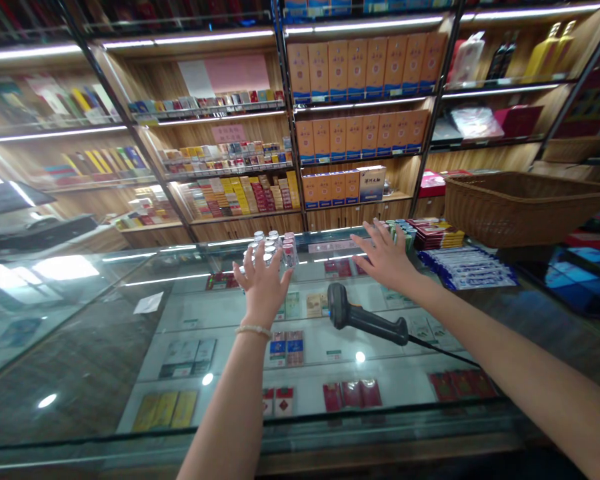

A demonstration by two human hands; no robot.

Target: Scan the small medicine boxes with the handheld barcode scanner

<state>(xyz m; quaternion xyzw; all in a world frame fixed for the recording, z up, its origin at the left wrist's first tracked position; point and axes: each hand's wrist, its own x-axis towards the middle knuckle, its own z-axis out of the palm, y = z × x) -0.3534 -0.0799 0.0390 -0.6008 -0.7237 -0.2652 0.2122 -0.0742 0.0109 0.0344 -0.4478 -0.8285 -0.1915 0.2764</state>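
My left hand (263,283), with a pale bracelet at the wrist, is spread over the glass counter, just in front of small clear containers with white lids (267,245) and pink ones (289,250). It holds nothing. My right hand (386,259) has its fingers apart and holds nothing; green-topped containers (403,233) stand right behind it and are partly hidden. Between my forearms a black handheld scanner (367,320) lies on the glass, its cable running right beneath my right forearm. Neither hand touches the scanner.
Packs lie on shelves beneath the glass counter top (180,300). Blue-and-white packets (467,268) and red-and-yellow packs (437,233) sit at the right, near a wicker basket (525,207). A white paper (149,303) lies left. Stocked wall shelves (360,103) stand behind.
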